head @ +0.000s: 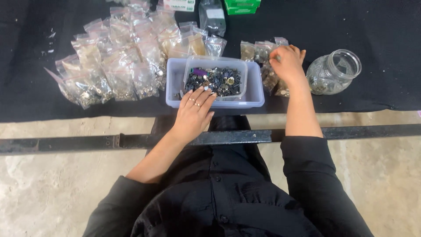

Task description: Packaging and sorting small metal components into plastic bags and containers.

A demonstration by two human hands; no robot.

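Black-clothed tabletop (351,26), concrete floor below. Left hand (195,109) rests on the clear tub (175,83) of small metal parts, fingers spread, holding nothing. Right hand (287,61) pinches a small zip bag (268,77) beside the glass jar (334,72). Bagging step, by the look; next needs that bag lifted clear.

clear zip bags (114,61): heap, left | green boxes (242,6): top edge | white box (179,5): beside them

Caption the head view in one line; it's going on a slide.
Left hand rests on a clear tub of small metal parts; right hand touches small bags beside a glass jar.
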